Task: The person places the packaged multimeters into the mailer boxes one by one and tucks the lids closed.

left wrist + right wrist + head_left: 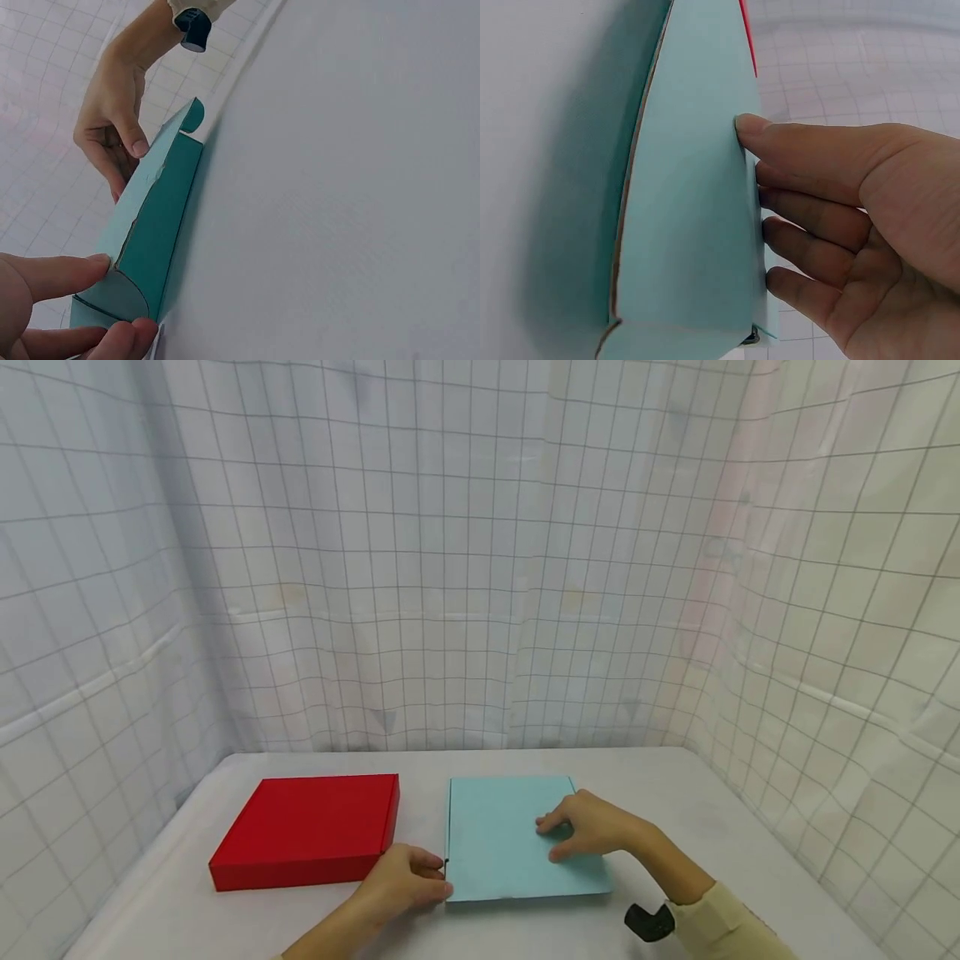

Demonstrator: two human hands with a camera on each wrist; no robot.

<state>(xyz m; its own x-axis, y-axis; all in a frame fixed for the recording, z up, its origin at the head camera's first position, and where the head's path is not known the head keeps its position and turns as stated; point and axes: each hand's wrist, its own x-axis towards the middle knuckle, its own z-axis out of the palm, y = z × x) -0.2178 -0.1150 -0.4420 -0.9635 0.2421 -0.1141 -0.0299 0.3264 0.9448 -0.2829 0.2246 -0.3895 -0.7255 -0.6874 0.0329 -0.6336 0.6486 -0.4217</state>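
A flat light-blue cardboard box (pixel 498 843) lies on the white table. Its lid stands slightly lifted along the front, and a rounded side flap (pixel 126 294) shows at the near corner in the left wrist view. A second rounded flap (pixel 194 117) sticks out at the far corner. My left hand (pixel 401 885) pinches the box's front left corner, thumb at the lid edge and fingers lower by the flap. My right hand (pixel 600 827) touches the top of the lid on its right side, fingers loosely bent. In the right wrist view its thumb and fingertips meet the lid (pixel 686 187).
A closed red box (pixel 315 818) lies to the left, close beside my left hand. White gridded curtains (pixel 450 568) enclose the table (pixel 637 777) at the back and both sides. A black device (pixel 649 922) sits at the right sleeve cuff.
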